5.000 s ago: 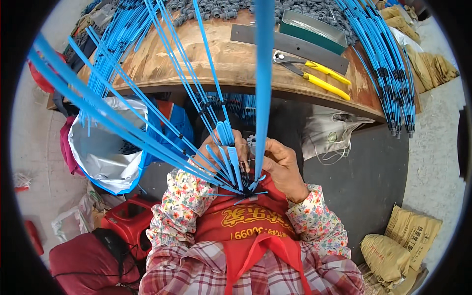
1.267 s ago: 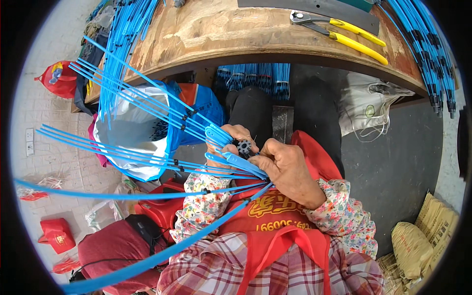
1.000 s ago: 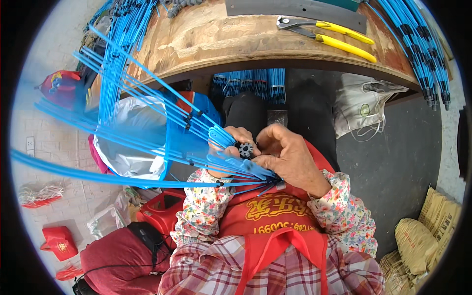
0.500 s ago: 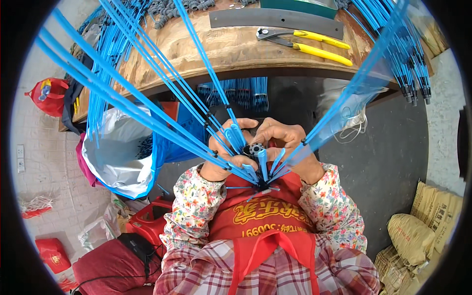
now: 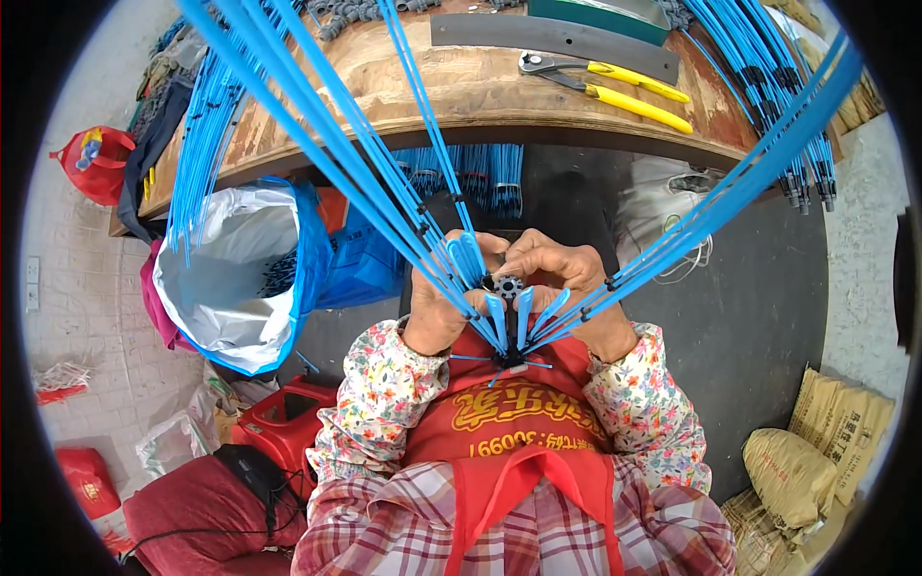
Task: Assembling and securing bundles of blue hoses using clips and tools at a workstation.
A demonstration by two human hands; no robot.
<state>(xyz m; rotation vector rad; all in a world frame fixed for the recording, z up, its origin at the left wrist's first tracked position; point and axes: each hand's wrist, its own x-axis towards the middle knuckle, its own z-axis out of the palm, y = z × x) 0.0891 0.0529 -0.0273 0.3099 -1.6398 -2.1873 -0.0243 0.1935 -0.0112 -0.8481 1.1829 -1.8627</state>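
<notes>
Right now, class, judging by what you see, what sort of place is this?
Probably a small hand-assembly workshop: a worn wooden workbench bears yellow-handled pliers, small grey fittings are heaped toward its far side, and a bundle of blue rods overhangs its right end.

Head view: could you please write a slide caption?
Left hand and right hand at a dark notched disc among blue rods; yellow-handled pliers lie on the wooden table.

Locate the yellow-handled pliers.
In the head view, the yellow-handled pliers lie on the wooden table, right of centre, just below the grey strip.
</notes>
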